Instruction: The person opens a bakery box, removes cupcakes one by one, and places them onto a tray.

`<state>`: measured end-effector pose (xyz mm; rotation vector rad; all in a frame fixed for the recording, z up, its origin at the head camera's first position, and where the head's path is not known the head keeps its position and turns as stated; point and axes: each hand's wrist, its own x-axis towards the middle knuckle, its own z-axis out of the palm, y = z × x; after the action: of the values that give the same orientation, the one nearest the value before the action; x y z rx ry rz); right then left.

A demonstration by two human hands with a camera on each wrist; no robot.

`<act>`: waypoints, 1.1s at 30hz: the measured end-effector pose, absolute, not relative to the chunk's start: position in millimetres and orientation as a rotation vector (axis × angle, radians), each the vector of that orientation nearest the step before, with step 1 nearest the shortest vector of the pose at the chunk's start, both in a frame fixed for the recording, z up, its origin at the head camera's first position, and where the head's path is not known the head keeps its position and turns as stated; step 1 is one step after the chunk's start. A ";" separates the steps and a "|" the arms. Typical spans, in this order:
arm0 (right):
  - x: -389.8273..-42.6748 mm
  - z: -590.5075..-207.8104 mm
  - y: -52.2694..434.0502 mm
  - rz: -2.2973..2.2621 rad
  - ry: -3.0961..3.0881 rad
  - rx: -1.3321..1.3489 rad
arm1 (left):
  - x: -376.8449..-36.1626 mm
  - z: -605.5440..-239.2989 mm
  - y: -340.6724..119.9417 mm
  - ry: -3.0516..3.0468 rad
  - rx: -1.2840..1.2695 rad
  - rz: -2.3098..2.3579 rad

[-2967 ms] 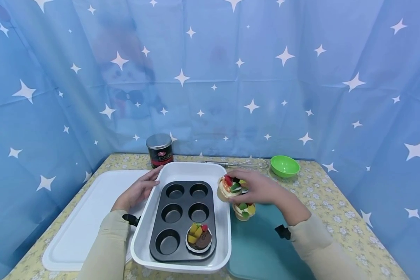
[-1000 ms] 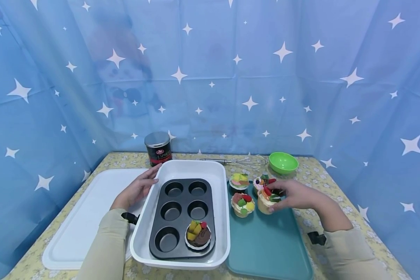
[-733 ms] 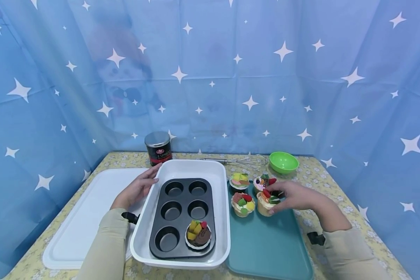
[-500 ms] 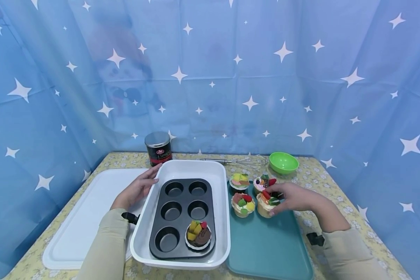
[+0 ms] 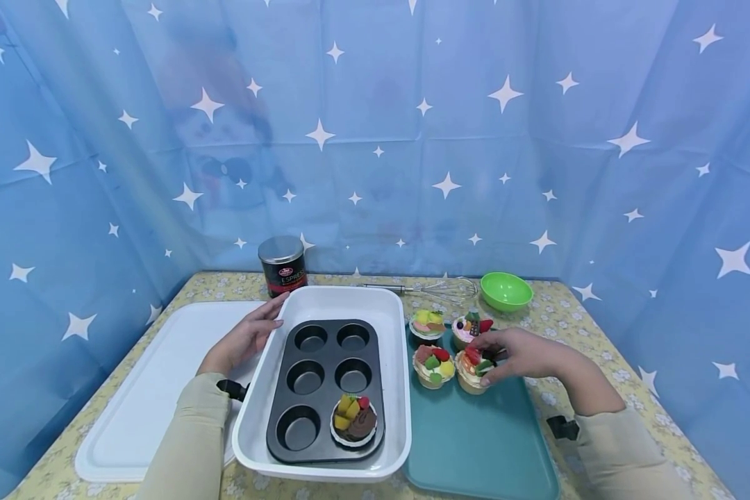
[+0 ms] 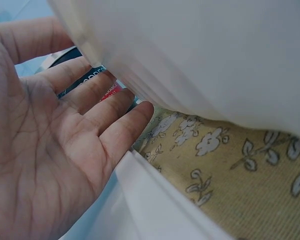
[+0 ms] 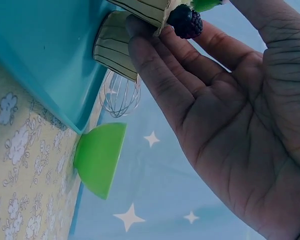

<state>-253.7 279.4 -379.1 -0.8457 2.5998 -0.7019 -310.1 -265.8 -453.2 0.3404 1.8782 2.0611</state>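
My right hand (image 5: pixel 528 353) grips a cupcake (image 5: pixel 467 378) with cream, red fruit and green slices, thumb at its near side. It stands on the teal tray (image 5: pixel 481 444), beside another fruit-topped cupcake (image 5: pixel 434 375). In the right wrist view its striped pale wrapper and a blackberry (image 7: pixel 186 22) show by my fingers. My left hand (image 5: pixel 244 340) touches the left rim of the white container (image 5: pixel 240 444), fingers loosely extended along the outer wall. Inside that container lies a dark muffin pan (image 5: pixel 328 389), one of its cups holding a chocolate cupcake (image 5: pixel 357 425).
Two more cupcakes, one yellow-topped (image 5: pixel 427 326) and one pink-creamed (image 5: pixel 464 328), stand at the tray's back. Behind are a whisk (image 5: pixel 453 288), a green bowl (image 5: pixel 506 292) and an espresso tin (image 5: pixel 282 267). A white lid (image 5: pixel 156 382) lies left.
My right hand carried the cupcake right from beside the container, lowered it onto the tray and shifted it slightly left toward its neighbour. My left hand stayed at the container's rim.
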 end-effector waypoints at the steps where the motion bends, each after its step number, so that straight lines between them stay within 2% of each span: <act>1: -254.0 -379.0 279.5 -0.702 2.598 -0.847 | -310.0 -453.1 -265.8 1.879 0.340 2.061; 23: -249.7 -366.2 282.3 -0.747 2.616 -0.850 | -308.9 -449.6 -264.3 1.907 0.342 2.042; 28: -244.1 -359.6 278.5 -0.815 2.624 -0.936 | -308.7 -450.9 -264.9 1.923 0.360 2.026; 33: -234.4 -358.8 249.5 -0.869 2.604 -1.142 | -308.7 -451.4 -264.6 1.923 0.340 2.024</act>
<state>-234.4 249.5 -358.8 -1.1423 2.6039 -0.8687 -308.7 -264.6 -451.4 0.3404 1.9234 2.0244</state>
